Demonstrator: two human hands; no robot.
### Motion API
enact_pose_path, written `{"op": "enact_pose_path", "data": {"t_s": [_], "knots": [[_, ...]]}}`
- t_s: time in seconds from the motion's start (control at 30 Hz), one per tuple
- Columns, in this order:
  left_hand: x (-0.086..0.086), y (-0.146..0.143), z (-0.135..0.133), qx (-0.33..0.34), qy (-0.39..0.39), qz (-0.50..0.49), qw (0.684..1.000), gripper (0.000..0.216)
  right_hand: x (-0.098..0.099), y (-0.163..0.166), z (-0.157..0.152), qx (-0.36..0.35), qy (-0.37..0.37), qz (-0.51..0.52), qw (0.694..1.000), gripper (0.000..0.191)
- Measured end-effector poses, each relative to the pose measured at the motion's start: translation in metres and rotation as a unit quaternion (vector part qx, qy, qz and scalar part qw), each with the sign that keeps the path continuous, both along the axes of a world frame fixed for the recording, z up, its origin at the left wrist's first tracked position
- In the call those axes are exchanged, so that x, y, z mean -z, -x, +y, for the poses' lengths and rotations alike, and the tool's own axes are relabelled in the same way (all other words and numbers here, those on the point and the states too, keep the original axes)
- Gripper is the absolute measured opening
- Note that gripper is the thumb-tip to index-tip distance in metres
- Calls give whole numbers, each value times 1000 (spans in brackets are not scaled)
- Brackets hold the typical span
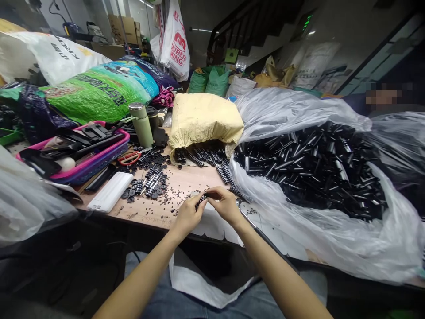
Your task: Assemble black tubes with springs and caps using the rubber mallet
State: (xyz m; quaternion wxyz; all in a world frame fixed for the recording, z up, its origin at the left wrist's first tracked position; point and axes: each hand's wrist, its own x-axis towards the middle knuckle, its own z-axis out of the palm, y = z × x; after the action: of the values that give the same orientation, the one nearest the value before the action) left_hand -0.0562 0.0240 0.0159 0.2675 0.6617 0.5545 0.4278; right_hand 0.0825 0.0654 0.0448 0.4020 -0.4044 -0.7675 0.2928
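Note:
Near the table's front edge, my left hand (188,213) and my right hand (226,204) meet with fingers closed on a small black ridged rod (200,202). Much of the rod is hidden by the fingers. Tiny dark rings (172,195) lie scattered on the table just left of my hands. Similar black ridged rods (202,155) spill from a pale yellow sack (207,117) behind them. To the right, an opened clear plastic bag (255,188) holds a heap of short shiny black tubes (315,168).
On the left stand a pink and purple basket (124,141) of black parts, a white power bank (111,192), red-handled scissors (129,158) and a green flask (142,126). A black-and-silver rod-like tool (262,235) lies by my right forearm. Another person (357,101) is at the far right.

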Motion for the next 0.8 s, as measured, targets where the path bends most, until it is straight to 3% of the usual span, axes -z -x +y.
{"op": "enact_pose_path", "data": {"t_s": [0.13,0.27,0.43,0.63,0.8], "knots": [[-6,-18,-1,18,-3,20,1000,35,-1,-17,-8,22,-75,-47,996,22],[-9,-28,-3,28,-6,23,999,35,-1,-28,-14,43,-81,-29,995,22],[-6,-35,-5,37,-8,9,999,33,-1,-38,-19,14,-155,-71,985,22],[-2,-45,-3,51,-25,-48,997,31,-5,-49,-25,24,-205,-110,972,21],[8,-56,-7,19,-44,-147,988,41,-11,-55,-39,-6,-243,-175,954,29]]}}
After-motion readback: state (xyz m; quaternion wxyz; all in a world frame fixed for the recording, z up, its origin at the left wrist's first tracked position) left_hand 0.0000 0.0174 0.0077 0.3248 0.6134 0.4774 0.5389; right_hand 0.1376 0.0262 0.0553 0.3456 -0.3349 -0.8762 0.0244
